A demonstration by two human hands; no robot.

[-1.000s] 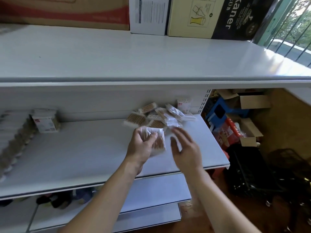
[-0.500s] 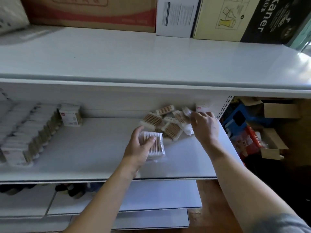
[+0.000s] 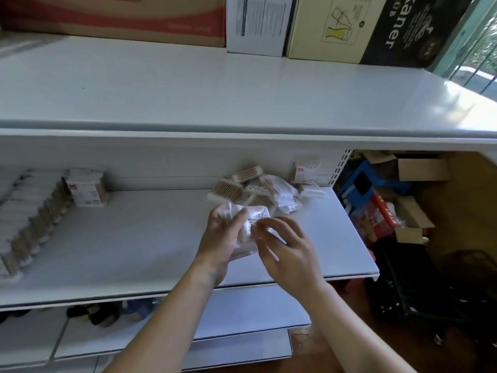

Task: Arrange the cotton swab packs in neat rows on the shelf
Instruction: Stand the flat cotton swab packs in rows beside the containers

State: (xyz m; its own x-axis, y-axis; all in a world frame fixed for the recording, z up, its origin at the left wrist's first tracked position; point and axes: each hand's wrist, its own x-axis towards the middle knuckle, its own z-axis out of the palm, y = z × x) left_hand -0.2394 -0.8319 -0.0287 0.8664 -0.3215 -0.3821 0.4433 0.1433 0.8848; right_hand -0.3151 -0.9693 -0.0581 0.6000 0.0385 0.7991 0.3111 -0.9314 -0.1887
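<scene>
My left hand grips a small stack of clear cotton swab packs above the middle of the white shelf. My right hand meets the stack from the right, its fingers curled against the packs; motion blur hides its exact hold. Behind both hands a loose pile of swab packs lies at the shelf's back right. A neat row of packs runs along the left side, ending at an upright pack.
One upright pack leans against the back wall at the right end. Cardboard boxes line the top shelf. Right of the shelving, open cartons and a blue crate crowd the floor. Lower shelves jut out below.
My right hand came back from the loose pile at the back right, bringing a pack to the stack in my left hand. The left hand tilted the stack upward.
</scene>
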